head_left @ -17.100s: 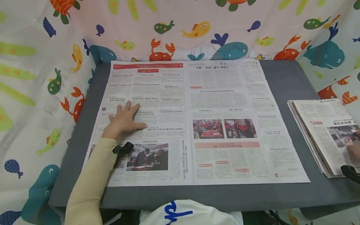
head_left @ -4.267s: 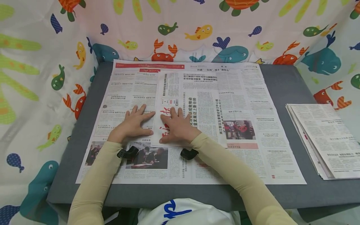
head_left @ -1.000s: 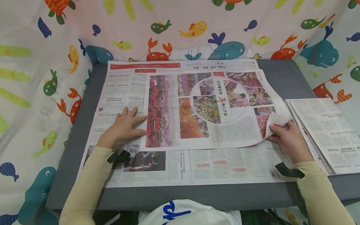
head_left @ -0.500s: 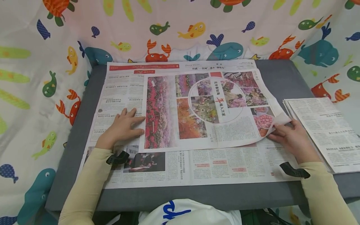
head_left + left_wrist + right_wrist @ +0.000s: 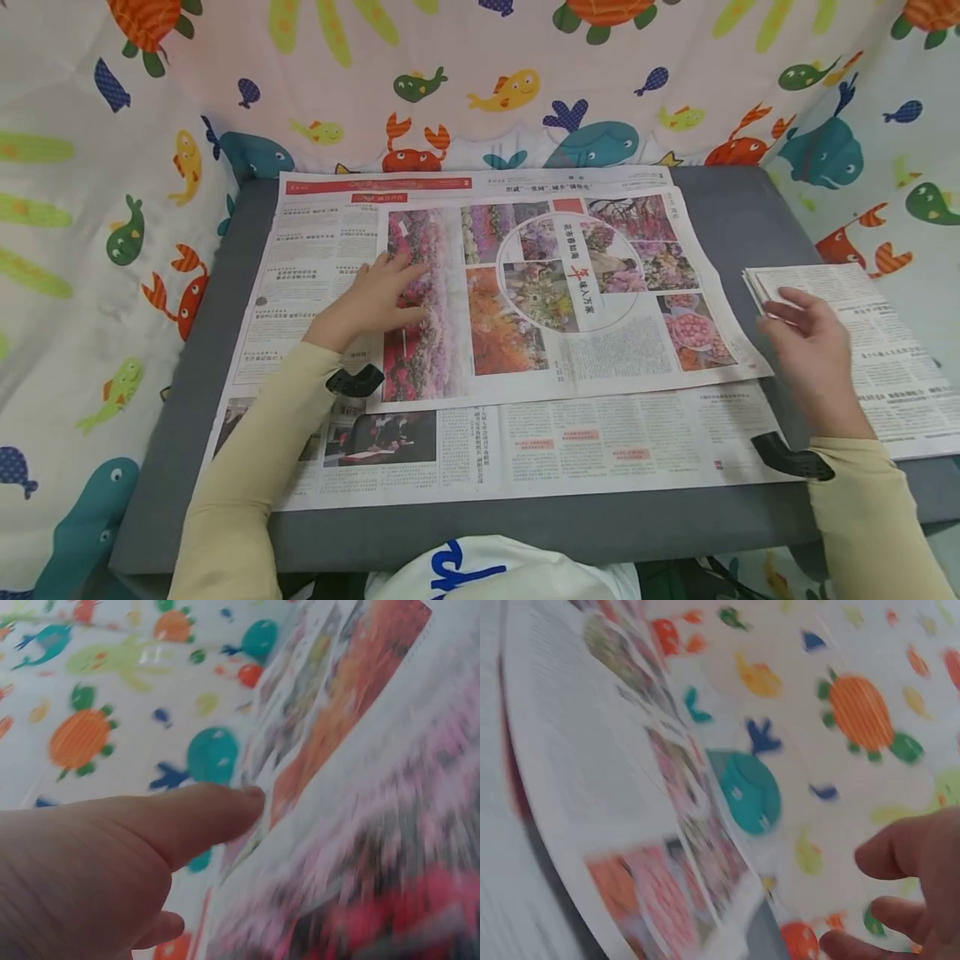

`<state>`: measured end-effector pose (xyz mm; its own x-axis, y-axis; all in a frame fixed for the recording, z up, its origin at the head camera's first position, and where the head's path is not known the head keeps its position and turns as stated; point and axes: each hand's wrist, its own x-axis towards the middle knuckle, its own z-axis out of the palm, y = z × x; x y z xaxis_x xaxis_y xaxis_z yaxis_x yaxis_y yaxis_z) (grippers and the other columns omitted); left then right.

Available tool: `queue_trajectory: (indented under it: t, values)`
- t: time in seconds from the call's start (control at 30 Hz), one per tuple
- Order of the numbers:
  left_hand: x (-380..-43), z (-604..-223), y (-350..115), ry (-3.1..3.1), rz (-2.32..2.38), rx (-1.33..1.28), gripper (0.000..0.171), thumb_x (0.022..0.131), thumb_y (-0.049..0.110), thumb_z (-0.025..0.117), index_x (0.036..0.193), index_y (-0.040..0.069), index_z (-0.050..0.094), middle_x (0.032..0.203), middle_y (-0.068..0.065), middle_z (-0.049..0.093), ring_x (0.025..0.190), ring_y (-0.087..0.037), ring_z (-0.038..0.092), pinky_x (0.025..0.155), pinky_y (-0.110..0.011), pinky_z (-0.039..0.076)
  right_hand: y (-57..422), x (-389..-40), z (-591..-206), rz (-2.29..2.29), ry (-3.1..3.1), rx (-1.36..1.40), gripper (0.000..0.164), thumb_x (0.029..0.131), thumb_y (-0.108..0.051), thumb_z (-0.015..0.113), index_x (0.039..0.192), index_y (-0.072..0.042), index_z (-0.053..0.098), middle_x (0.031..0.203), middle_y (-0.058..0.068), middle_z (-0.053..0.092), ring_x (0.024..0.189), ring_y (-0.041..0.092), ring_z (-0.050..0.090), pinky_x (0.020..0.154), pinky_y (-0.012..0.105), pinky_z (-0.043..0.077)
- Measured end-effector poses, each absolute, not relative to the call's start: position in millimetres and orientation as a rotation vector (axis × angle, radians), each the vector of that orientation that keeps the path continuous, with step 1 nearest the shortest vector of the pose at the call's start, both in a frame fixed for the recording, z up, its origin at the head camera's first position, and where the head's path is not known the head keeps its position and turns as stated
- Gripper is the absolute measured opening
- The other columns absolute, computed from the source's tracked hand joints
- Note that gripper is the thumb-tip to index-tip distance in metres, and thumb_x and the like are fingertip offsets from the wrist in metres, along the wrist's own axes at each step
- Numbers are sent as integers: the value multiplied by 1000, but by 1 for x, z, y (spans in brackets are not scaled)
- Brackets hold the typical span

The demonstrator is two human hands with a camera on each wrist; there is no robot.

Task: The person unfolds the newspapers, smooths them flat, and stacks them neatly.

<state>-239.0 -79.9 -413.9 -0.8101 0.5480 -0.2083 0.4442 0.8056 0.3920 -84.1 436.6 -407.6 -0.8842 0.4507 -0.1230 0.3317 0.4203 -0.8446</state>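
A newspaper sheet with flower photos (image 5: 615,350) lies on top of a larger opened newspaper spread (image 5: 585,475), at a slight slant to it. My left hand (image 5: 371,300) is over the top sheet's left edge, fingers spread apart, on and beside the red flower photo. In the left wrist view the thumb (image 5: 195,817) is straight in front of the pictured page (image 5: 360,697). To the right of the sheet's near right corner, my right hand (image 5: 813,350) holds nothing, its fingers loosely bent close to the newspaper stack's left edge. The right wrist view shows those fingers (image 5: 896,847) apart from the page.
A stack of folded newspapers (image 5: 892,358) sits at the table's right side. The grey table (image 5: 450,533) shows along the front and at both sides. A sea-animal printed cloth (image 5: 330,75) stands behind and at the sides.
The folded paper with the red title has become the flower page. My right hand let go of its corner, which dropped flatter, and moved right. My left hand slid right onto the sheet.
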Motion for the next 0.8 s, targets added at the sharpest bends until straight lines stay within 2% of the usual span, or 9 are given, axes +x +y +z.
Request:
queue_trajectory:
  t: [0.07,0.1,0.17,0.3,0.33,0.37,0.47,0.57,0.8]
  values:
    - [-247,-417,-62,2647,434,796,80,97,44,67,163,21,29,170,-24,14,155,-55,6,119,-76,8,416,-88,-413,1179,-2808,-544,62,104,-26,55,159,-8,33,153,24,49,135,36,55,107,46,50]
    - [-250,-419,-54,2630,416,810,82,97,47,67,164,22,27,171,-23,11,155,-55,5,120,-76,8,405,-90,-416,1096,-2889,-433,64,103,-26,56,159,-4,32,154,31,43,138,47,49,107,59,46]
    - [-255,-423,-37,2605,372,817,86,95,52,66,164,25,23,172,-21,5,156,-53,2,121,-74,6,385,-91,-426,975,-3003,-216,69,102,-27,60,157,3,31,152,38,40,132,58,46,102,72,40]
    - [-259,-429,-16,2572,294,793,91,93,63,63,165,30,18,173,-16,-6,157,-51,-5,123,-72,5,353,-90,-443,754,-3143,-20,80,97,-34,67,155,8,32,154,43,31,137,61,37,107,75,33]
    - [-259,-431,-13,2561,280,779,92,92,65,62,165,31,17,173,-15,-7,157,-50,-7,122,-72,4,347,-89,-447,720,-3184,-17,83,97,-39,67,156,7,30,156,44,26,140,63,33,108,77,29]
    - [-258,-432,-12,2551,269,767,92,92,67,61,165,32,16,173,-15,-7,157,-50,-8,122,-72,4,342,-88,-450,684,-3233,-42,86,97,-44,65,158,4,28,158,44,19,145,66,20,109,81,21]
    - [-257,-437,-10,2526,271,730,93,91,69,59,165,33,15,173,-14,-7,157,-49,-10,121,-74,2,333,-87,-456,575,-3309,-89,89,96,-55,60,160,-2,27,161,44,9,146,68,10,105,88,14]
    - [-256,-439,-10,2511,295,705,93,91,68,60,165,34,14,174,-13,-7,157,-48,-11,121,-74,0,328,-88,-458,518,-3344,-136,91,96,-62,56,160,-5,25,161,44,6,147,67,6,101,90,12]
    - [-250,-441,-11,2562,274,721,90,92,68,59,164,33,19,173,-17,0,157,-50,-5,122,-73,0,330,-98,-451,511,-3401,-147,93,98,-71,41,161,-5,25,162,42,4,147,67,5,105,87,13]
